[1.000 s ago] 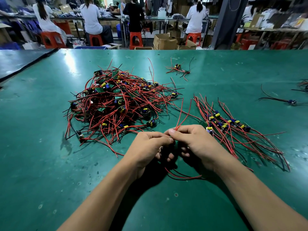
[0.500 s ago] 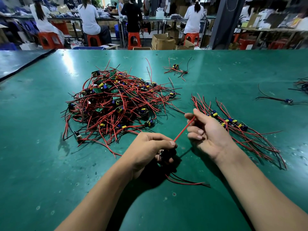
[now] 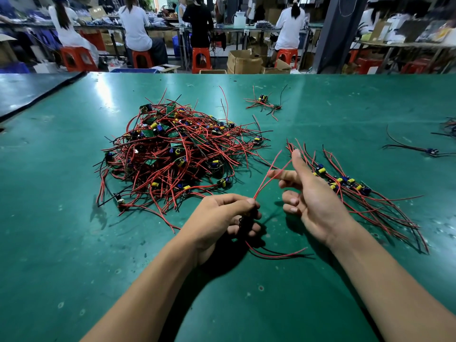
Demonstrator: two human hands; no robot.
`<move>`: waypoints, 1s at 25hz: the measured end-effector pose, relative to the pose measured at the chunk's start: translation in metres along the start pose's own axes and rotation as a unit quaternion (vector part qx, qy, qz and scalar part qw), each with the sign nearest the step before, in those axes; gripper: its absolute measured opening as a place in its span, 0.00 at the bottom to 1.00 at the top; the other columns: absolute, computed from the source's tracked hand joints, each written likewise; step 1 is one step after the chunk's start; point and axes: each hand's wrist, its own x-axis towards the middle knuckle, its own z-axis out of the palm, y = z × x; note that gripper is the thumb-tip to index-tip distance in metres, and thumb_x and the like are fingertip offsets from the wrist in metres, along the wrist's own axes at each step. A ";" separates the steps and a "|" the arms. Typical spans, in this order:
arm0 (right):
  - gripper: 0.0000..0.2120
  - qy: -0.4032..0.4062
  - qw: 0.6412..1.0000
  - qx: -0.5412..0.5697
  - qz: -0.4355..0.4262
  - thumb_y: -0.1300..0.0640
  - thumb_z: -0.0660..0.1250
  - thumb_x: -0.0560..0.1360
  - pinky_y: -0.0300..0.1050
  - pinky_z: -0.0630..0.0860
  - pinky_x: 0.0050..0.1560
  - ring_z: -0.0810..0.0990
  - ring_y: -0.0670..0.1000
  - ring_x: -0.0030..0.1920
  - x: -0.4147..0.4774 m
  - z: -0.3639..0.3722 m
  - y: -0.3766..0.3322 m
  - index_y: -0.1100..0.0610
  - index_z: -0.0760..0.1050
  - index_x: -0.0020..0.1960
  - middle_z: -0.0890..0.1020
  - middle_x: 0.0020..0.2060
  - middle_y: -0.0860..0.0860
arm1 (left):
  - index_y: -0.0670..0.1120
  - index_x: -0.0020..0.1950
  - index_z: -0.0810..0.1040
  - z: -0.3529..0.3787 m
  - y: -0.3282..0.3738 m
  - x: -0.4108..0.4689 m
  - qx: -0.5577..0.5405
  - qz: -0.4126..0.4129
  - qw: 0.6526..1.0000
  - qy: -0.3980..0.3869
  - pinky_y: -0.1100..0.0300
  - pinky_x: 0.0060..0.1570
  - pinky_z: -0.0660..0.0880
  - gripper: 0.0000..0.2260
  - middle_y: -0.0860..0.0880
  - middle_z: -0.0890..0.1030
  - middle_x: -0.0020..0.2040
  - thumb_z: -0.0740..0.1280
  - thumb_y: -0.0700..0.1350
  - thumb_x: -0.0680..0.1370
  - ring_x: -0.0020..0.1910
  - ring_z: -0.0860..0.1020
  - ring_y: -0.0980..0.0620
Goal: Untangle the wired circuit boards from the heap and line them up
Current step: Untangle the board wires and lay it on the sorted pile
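A tangled heap (image 3: 172, 154) of small green circuit boards with red and black wires lies at centre left on the green table (image 3: 74, 243). To the right, a row of boards (image 3: 345, 183) lies lined up with wires fanned out. My left hand (image 3: 222, 218) is shut on one wired circuit board (image 3: 245, 222), mostly hidden in the fingers; its red wires (image 3: 267, 176) rise up and others trail toward me. My right hand (image 3: 308, 193) is open just right of those wires, index finger touching them, thumb raised.
Two loose wired boards (image 3: 265, 101) lie at the far centre, another (image 3: 430, 151) at far right, and more wires at the right edge (image 3: 450, 127). A second table (image 3: 24, 90) adjoins at far left. People sit on red stools at benches behind.
My right hand slid along the red wires away from the left hand, up and to the right, then let go and opened. The left hand kept its hold on the board.
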 end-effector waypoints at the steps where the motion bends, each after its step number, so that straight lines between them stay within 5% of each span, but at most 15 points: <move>1: 0.28 0.000 1.000 -0.017 -0.001 0.34 0.64 0.74 0.36 0.58 0.22 0.61 0.45 0.23 0.001 0.000 0.002 0.59 0.86 0.42 0.75 0.30 0.45 | 0.36 0.47 0.81 -0.001 0.000 0.001 -0.011 0.001 1.000 0.002 0.59 0.34 0.81 0.06 0.39 0.83 0.40 0.68 0.39 0.78 0.31 0.81 0.47; 5: 0.19 -0.023 0.997 -0.080 0.007 0.46 0.63 0.82 0.37 0.60 0.23 0.63 0.45 0.24 0.003 -0.003 0.010 0.60 0.84 0.47 0.75 0.35 0.50 | 0.37 0.48 0.81 -0.005 0.006 0.001 -0.092 0.004 0.996 0.007 0.55 0.40 0.83 0.05 0.35 0.84 0.46 0.66 0.36 0.77 0.38 0.85 0.43; 9: 0.05 -0.139 0.973 -0.182 -0.020 0.60 0.70 0.77 0.35 0.66 0.24 0.69 0.46 0.26 -0.002 -0.010 0.011 0.58 0.85 0.48 0.80 0.37 0.55 | 0.35 0.57 0.77 -0.012 0.014 -0.001 -0.146 0.031 0.989 -0.019 0.56 0.44 0.83 0.15 0.35 0.84 0.51 0.68 0.35 0.71 0.47 0.85 0.42; 15: 0.11 -0.312 0.914 -0.256 0.021 0.55 0.78 0.69 0.36 0.71 0.30 0.78 0.46 0.32 -0.019 -0.002 0.007 0.51 0.86 0.52 0.84 0.39 0.50 | 0.39 0.56 0.78 -0.013 0.016 -0.001 -0.212 0.066 0.975 -0.002 0.59 0.42 0.81 0.14 0.40 0.84 0.53 0.70 0.38 0.71 0.49 0.85 0.45; 19: 0.13 -0.273 0.939 -0.208 -0.036 0.46 0.78 0.64 0.37 0.68 0.26 0.73 0.45 0.28 -0.027 0.014 0.011 0.51 0.85 0.46 0.80 0.33 0.50 | 0.44 0.50 0.81 -0.011 0.013 0.003 -0.205 0.073 0.975 0.048 0.57 0.48 0.82 0.13 0.42 0.85 0.53 0.74 0.41 0.67 0.48 0.84 0.46; 25: 0.20 -0.188 0.971 -0.100 -0.105 0.35 0.69 0.72 0.37 0.68 0.27 0.74 0.48 0.25 -0.032 0.025 0.008 0.52 0.85 0.41 0.81 0.34 0.51 | 0.44 0.50 0.80 -0.009 0.014 0.003 -0.222 0.112 0.966 0.074 0.62 0.39 0.80 0.15 0.44 0.84 0.45 0.75 0.39 0.65 0.37 0.82 0.51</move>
